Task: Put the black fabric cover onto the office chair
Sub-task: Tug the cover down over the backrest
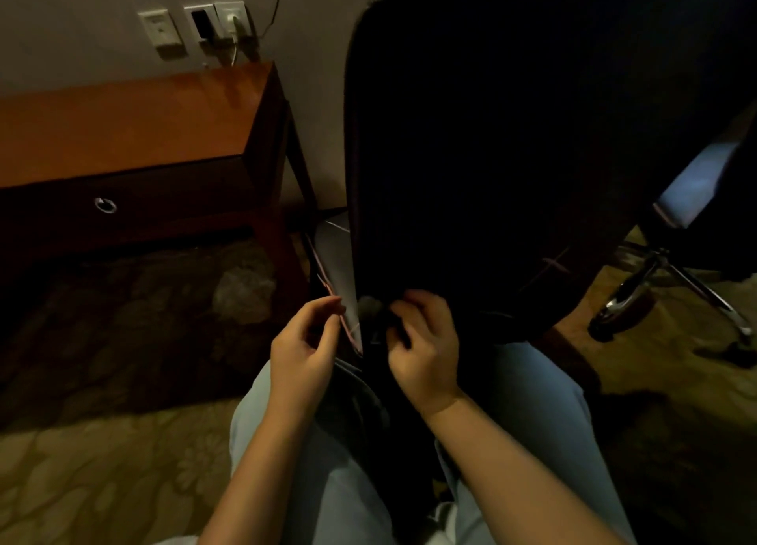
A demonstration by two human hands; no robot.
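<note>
Draped over office chair [659, 257] back: black fabric cover [491, 134]. Lower hem pinched in right grip [426, 339]. Alongside, left grip [305, 339] curled; hold: cannot tell.

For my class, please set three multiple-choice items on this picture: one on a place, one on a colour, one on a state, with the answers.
1. Where does the wooden table stand relative to the office chair?
A. right of it
B. left of it
C. on top of it

2. What colour are the person's trousers?
A. light blue
B. red
C. green

3. What is the right hand doing?
A. resting flat on the table
B. pulling a drawer ring
C. gripping the lower edge of the black fabric cover

Answers:
1 B, the table fills the left of the view, beside the chair.
2 A, pale blue denim shows on both legs.
3 C, its fingers curl into the cover's hem.
</note>
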